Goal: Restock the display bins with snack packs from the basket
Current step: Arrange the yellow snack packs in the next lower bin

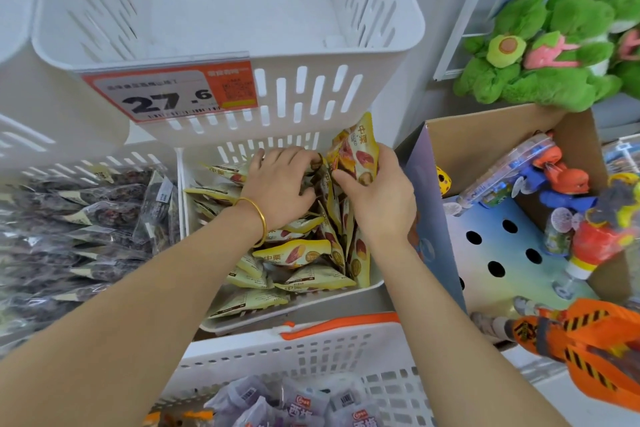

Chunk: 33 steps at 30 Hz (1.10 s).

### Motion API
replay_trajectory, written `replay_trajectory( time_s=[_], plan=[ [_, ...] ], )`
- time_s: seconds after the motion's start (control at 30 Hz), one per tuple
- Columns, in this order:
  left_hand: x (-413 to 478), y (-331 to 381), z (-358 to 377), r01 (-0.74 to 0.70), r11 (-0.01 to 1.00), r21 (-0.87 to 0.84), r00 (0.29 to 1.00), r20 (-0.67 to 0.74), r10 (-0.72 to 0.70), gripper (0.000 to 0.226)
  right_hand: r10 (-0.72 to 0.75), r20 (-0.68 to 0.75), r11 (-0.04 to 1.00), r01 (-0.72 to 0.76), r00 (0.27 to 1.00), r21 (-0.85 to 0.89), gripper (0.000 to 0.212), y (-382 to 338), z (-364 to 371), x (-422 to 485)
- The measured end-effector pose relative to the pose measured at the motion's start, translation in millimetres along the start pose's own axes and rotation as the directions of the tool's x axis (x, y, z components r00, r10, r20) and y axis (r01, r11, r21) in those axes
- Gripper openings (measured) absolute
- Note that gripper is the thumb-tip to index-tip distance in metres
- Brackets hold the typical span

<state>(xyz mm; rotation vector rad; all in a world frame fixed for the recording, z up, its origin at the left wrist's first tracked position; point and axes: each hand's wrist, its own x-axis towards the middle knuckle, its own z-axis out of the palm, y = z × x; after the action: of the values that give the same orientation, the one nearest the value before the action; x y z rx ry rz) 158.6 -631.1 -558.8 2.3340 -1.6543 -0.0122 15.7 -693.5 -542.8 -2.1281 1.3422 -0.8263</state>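
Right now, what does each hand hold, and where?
The right hand grips a yellow snack pack by its lower half. The left hand curls among packs in the bin; its hold cannot be told.

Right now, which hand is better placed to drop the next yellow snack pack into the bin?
Right. The right hand grips a yellow pack upright over the back right corner of the bin, so it need only lower it. The left hand lies among the packs in the bin, seemingly parting them.

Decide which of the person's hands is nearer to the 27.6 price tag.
Left. The left hand lies on the yellow packs below the price tag, to its right. The right hand, gripping a raised yellow pack, is farther right.
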Motion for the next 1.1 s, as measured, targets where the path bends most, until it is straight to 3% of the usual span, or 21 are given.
replay_trajectory(
  time_s=[0.13, 0.3, 0.5, 0.6, 0.73, 0.93, 1.03, 1.1],
  plan=[
    [-6, -2, 1, -0.019, 1.0, -0.003, 0.999, -0.041, 0.019, 0.045, -0.07, -0.062, 0.985, 0.059, 0.996, -0.164, 0.043, 0, 6, 5],
    [-14, -6, 4, -0.044, 0.999, 0.009, 0.995, -0.089, 0.045, 0.044, -0.05, -0.007, 0.937, 0.045, 0.999, -0.348, 0.026, -7, 13, 18],
    [-15, -6, 1, -0.084, 0.994, 0.074, 0.994, -0.063, 0.089, 0.048, -0.125, 0.073, 0.863, 0.145, 0.989, -0.485, 0.032, -16, 26, 35],
    [-13, -8, -1, -0.095, 0.988, 0.123, 0.992, -0.068, 0.104, 0.049, -0.134, 0.141, 0.843, 0.188, 0.981, -0.504, 0.036, -20, 31, 36],
    [-8, -15, -3, -0.102, 0.98, 0.171, 0.991, -0.063, 0.115, 0.042, -0.142, 0.228, 0.795, 0.248, 0.963, -0.553, 0.026, -17, 31, 37],
    [-8, -21, -3, -0.111, 0.986, 0.122, 0.988, -0.093, 0.123, 0.047, -0.194, 0.273, 0.733, 0.324, 0.942, -0.598, 0.03, 4, 29, 34],
    [-11, -18, -5, -0.124, 0.988, 0.092, 0.981, -0.141, 0.136, 0.054, -0.191, 0.288, 0.779, 0.323, 0.938, -0.538, 0.034, 3, 32, 42],
    [-13, -20, -6, -0.152, 0.974, 0.169, 0.98, -0.1, 0.171, 0.061, -0.233, 0.214, 0.826, 0.309, 0.949, -0.471, 0.041, 5, 29, 35]
  ],
)
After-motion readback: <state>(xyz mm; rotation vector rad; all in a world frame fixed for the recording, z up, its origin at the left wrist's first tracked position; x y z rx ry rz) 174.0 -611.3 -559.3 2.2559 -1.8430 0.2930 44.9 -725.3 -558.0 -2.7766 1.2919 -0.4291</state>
